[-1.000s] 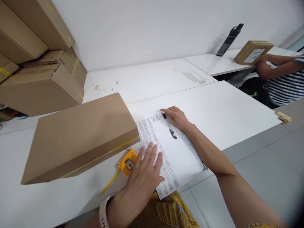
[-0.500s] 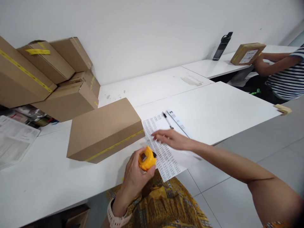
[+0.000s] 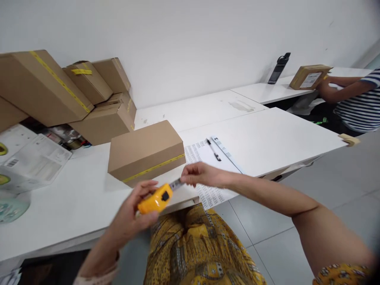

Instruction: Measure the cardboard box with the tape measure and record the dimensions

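Note:
My left hand (image 3: pixel 133 211) grips a yellow tape measure (image 3: pixel 156 199) just in front of the table's near edge. A short length of its metal blade (image 3: pixel 176 184) sticks out to the right. The end of that blade is pinched between the thumb and fingers of my right hand (image 3: pixel 200 174). Right behind the tape measure, a closed cardboard box (image 3: pixel 148 152) with a yellow tape strip lies on the table. Printed sheets (image 3: pixel 212 196) lie partly under my right forearm, with a pen (image 3: pixel 214 150) on top.
Several cardboard boxes (image 3: pixel 59 87) are piled at the left against the wall. A white printed carton (image 3: pixel 44 158) stands in front of them. At the far right, a co-worker in a striped shirt (image 3: pixel 360 101) holds a small box (image 3: pixel 308 77) near a dark bottle (image 3: pixel 279 68).
My left hand has moved left and turned the tape measure. My right hand, open before, has closed on the blade's end, and some blade is now out. The view has shifted left.

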`<move>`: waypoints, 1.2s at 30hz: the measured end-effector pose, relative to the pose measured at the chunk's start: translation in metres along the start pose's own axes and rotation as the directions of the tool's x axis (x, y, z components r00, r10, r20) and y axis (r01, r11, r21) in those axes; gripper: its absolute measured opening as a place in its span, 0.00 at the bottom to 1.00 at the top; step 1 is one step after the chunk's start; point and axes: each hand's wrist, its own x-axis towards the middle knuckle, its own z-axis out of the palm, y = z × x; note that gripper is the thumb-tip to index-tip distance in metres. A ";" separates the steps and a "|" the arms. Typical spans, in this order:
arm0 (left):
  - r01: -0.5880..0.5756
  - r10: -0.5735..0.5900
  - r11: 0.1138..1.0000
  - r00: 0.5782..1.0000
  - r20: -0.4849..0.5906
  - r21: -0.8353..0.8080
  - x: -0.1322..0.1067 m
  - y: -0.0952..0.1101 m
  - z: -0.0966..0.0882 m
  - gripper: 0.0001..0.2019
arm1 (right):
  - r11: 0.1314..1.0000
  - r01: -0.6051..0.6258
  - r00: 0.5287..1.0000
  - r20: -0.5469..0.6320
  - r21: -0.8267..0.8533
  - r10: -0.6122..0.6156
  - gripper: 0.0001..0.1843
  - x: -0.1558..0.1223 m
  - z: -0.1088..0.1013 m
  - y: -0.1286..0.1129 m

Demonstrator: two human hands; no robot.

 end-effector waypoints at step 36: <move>0.076 -0.107 0.902 0.993 -0.049 -0.425 0.107 -0.051 -0.191 0.17 | 0.942 0.160 0.884 -0.383 -0.294 -0.269 0.23 0.133 -0.090 0.010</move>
